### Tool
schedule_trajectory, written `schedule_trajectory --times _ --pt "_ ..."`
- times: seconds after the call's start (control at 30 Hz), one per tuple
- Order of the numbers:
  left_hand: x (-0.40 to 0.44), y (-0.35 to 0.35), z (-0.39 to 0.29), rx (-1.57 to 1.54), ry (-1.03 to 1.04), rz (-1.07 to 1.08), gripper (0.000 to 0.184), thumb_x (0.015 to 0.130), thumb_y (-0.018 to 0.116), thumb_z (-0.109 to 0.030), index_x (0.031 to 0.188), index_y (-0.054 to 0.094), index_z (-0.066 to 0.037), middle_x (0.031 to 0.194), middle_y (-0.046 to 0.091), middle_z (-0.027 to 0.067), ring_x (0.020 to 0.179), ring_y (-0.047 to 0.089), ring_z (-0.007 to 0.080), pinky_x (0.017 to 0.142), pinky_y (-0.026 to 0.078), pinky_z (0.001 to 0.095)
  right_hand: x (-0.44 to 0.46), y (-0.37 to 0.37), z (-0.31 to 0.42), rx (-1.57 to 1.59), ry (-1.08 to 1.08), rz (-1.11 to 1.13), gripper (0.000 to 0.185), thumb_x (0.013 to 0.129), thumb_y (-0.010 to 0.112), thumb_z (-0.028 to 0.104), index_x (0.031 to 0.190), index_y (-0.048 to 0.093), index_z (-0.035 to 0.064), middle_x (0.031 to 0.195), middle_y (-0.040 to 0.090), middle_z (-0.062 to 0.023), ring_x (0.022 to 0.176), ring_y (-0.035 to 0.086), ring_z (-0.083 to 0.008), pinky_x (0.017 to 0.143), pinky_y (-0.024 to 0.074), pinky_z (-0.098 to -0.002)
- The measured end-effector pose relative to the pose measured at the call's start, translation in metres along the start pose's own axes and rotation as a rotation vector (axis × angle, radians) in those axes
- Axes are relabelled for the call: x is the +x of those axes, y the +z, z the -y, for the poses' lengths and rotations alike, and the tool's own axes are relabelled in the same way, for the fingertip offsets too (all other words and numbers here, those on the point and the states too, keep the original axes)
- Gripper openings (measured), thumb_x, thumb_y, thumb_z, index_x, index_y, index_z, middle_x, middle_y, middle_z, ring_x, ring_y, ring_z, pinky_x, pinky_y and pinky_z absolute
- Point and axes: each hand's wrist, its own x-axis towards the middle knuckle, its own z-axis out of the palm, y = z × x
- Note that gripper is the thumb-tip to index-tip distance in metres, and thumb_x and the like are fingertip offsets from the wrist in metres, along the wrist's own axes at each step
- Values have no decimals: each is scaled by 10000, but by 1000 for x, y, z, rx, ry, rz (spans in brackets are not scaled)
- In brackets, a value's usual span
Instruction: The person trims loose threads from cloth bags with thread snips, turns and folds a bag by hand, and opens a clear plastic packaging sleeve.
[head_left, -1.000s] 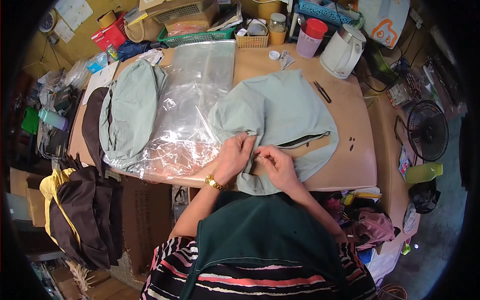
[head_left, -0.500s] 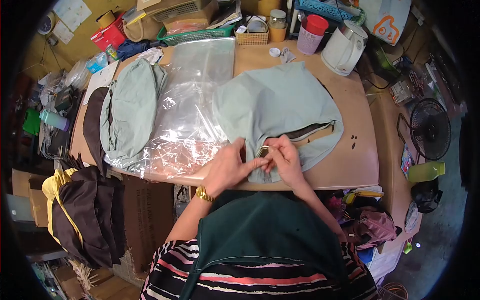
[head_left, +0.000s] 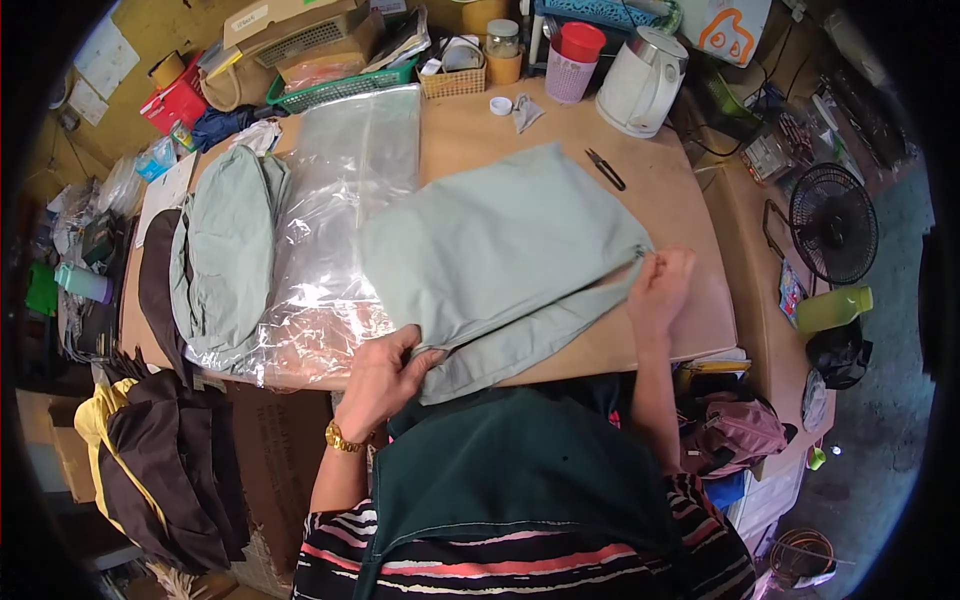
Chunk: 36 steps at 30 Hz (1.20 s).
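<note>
A pale green cloth piece [head_left: 500, 240] lies on the tan table, with a long dark slit running along its near side. My left hand [head_left: 385, 375], with a gold watch at the wrist, pinches the cloth at the slit's near left end. At the slit's right end, my right hand [head_left: 660, 285] grips the cloth's corner between closed fingers. Clear plastic sheets [head_left: 350, 200] lie left of the cloth. Beyond its upper right edge rest small black thread snips [head_left: 605, 170].
More folded green cloth [head_left: 230, 250] lies at the table's left. A white kettle [head_left: 643, 82], a pink cup [head_left: 570, 78] and a green basket [head_left: 345, 88] line the back. To the right stand a black fan [head_left: 833, 222] and a green bottle [head_left: 833, 309].
My hands have moved apart, the right one going right to the far end of the slit. The cloth is now stretched flatter and the slit is narrower. The camera view has shifted.
</note>
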Motion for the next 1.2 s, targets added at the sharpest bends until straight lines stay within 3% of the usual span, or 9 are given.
schedule_trajectory --times 0.13,0.3,0.4,0.5,0.6,0.77,0.9,1.0,1.2 --pt "0 -15 4 -90 384 -290 232 811 725 -152 868 560 1 767 570 159 632 549 324 608 439 385 -11 -46 -26 238 345 591 197 835 650 10 981 517 20 934 527 -124 785 575 -260 692 480 -340" --pt "-23 -49 -84 -996 900 652 823 868 513 -543 1324 468 140 1142 631 263 925 660 315 855 479 386 -20 -53 -27 375 455 580 259 827 686 33 1039 538 24 913 571 -114 782 605 -228 691 483 -319" --pt "-49 -70 -191 -1578 -361 1126 1094 808 255 -854 1543 74 -64 1577 178 185 1462 144 280 1171 34 416 -5 -42 -3 291 307 508 233 814 691 40 1006 559 27 917 601 -124 800 621 -257 701 484 -349" --pt "-78 7 -192 -2018 261 985 519 1041 326 -363 1500 270 -126 1536 230 179 1383 270 302 1103 264 408 2 -40 18 139 127 430 193 803 692 51 955 576 28 929 616 -133 822 626 -295 720 482 -378" --pt "-49 -36 -180 -1329 540 1131 558 1050 312 -311 1545 91 -179 1566 241 149 1268 461 260 1101 346 376 5 -44 23 145 46 384 171 798 688 52 930 582 30 930 617 -137 838 621 -316 740 478 -386" --pt "-36 -63 -195 -1203 149 1240 548 1048 331 -202 1548 108 -199 1401 445 139 825 546 155 804 536 273 5 -40 22 161 -45 357 145 803 668 31 916 578 29 929 612 -133 849 609 -322 760 473 -389" --pt "-1 -47 -147 -719 773 421 350 934 575 -225 1205 602 -5 1249 560 168 1118 549 232 916 432 322 31 -20 14 279 -55 367 137 825 654 36 941 586 17 916 620 -132 868 614 -291 780 474 -360" --pt "68 -60 -64 33 615 -517 270 793 724 -153 1025 660 -32 975 649 152 912 615 337 831 489 416 68 16 -13 494 272 465 152 878 645 82 997 597 1 926 658 -101 898 633 -185 798 477 -314" --pt "124 -17 62 -162 82 -567 368 817 765 -248 1047 669 23 935 693 128 822 638 179 772 499 292 117 127 -43 670 152 525 217 922 634 178 1027 597 -8 883 668 -40 823 626 -116 789 474 -274"
